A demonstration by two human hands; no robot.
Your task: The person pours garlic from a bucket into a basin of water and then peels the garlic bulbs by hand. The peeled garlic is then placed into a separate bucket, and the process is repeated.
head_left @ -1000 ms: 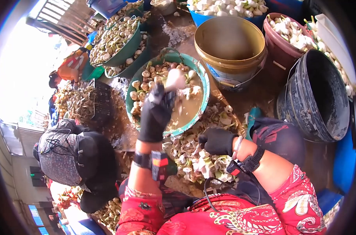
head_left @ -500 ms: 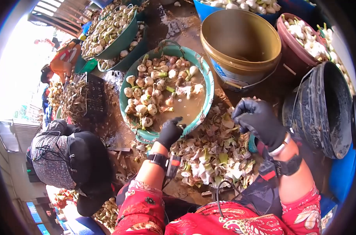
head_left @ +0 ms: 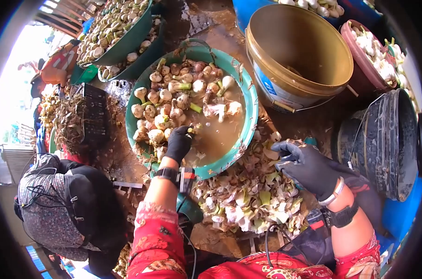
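My left hand, in a black glove, reaches over the near left side of a green tub of murky water. Its fingers are closed on a garlic bulb, mostly hidden by the glove. Around it, dirty garlic bulbs with short green stems crowd the tub's left half. To the right, my gloved right hand hovers above a heap of garlic peelings. Its fingers are half bent and apart, and nothing shows clearly in them.
A gold-coloured bucket stands behind the tub. Beside it a pink tub holds white garlic, and a black bucket lies tilted at right. A bent-over co-worker is at left, near a black crate. Fuller garlic tubs stand farther back.
My left hand has moved left and farther into the tub, closing on a garlic bulb. My right hand has dropped slightly and its fingers have loosened. The view has shifted a little.
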